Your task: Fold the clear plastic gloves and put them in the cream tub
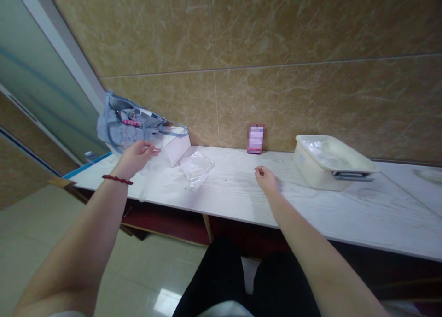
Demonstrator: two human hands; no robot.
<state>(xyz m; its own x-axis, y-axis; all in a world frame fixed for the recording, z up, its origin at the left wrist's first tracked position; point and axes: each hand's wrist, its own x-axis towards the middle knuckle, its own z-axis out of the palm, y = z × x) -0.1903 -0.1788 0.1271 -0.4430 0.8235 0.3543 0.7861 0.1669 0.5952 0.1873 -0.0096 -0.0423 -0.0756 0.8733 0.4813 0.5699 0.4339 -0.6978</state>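
My left hand [135, 158], with a red braided bracelet at the wrist, is over the left part of the white table. Its fingers are closed together; whatever lies between them is too blurred to name. Thin translucent plastic [149, 179] lies just under that hand. Right of it are a white box [177, 147] and a clear plastic bag [196, 167] lying flat. My right hand [266, 179] is curled closed above the table, and any small thing in its fingers cannot be made out. A phone [256, 140] with a lit, pixelated screen leans upright on the wall behind it.
A light blue handbag [129, 123] stands at the table's left end against the wall. On the right, a cream plastic basket [319, 169] with a grey handle holds clear plastic packets. The narrow white table [238, 192] runs along a brown tiled wall [276, 96], with dark red shelves [169, 222] beneath.
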